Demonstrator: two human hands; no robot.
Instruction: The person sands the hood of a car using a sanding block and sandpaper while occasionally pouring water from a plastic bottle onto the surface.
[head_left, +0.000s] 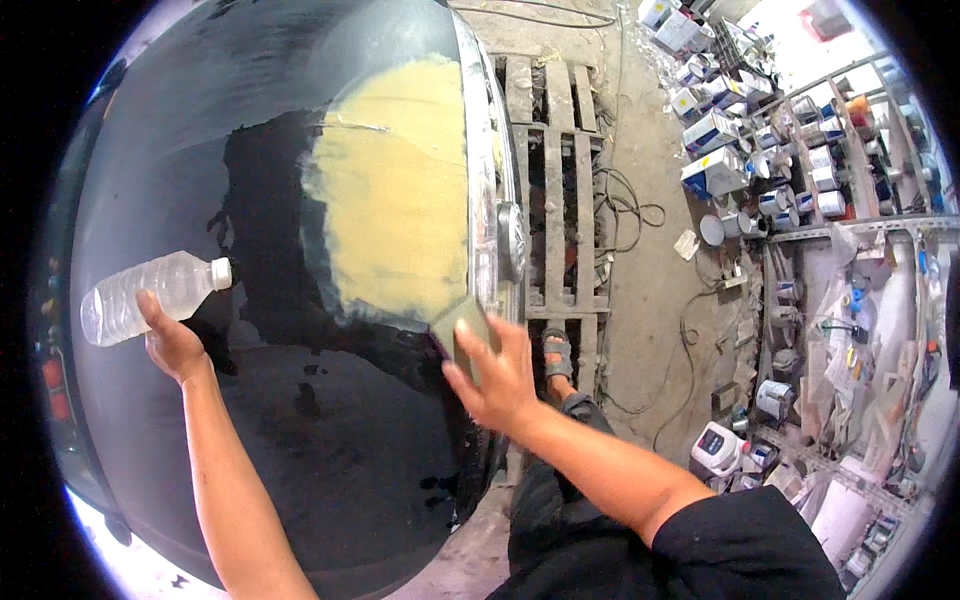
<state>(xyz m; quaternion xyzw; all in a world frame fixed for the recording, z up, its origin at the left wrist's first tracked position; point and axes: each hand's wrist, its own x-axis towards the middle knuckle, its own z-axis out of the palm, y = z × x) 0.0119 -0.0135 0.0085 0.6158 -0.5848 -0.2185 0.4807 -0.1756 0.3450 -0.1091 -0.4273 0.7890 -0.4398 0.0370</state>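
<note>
My left hand is wrapped round a clear plastic bottle, tipped on its side above the dark car panel. Its white cap end points right, and wet streaks lie on the panel below it. In my right hand is a greenish-grey sanding block, pressed near the lower right corner of a yellow filler patch. Darker wet paint surrounds the patch's left and lower sides. My fingers hide part of the block, and the right hand is slightly blurred.
Along the car's right edge runs a masked strip. Beside it lie wooden pallets on the concrete floor, with my sandalled foot there. A black cable loops over the floor. Metal shelving at right holds many cans and boxes.
</note>
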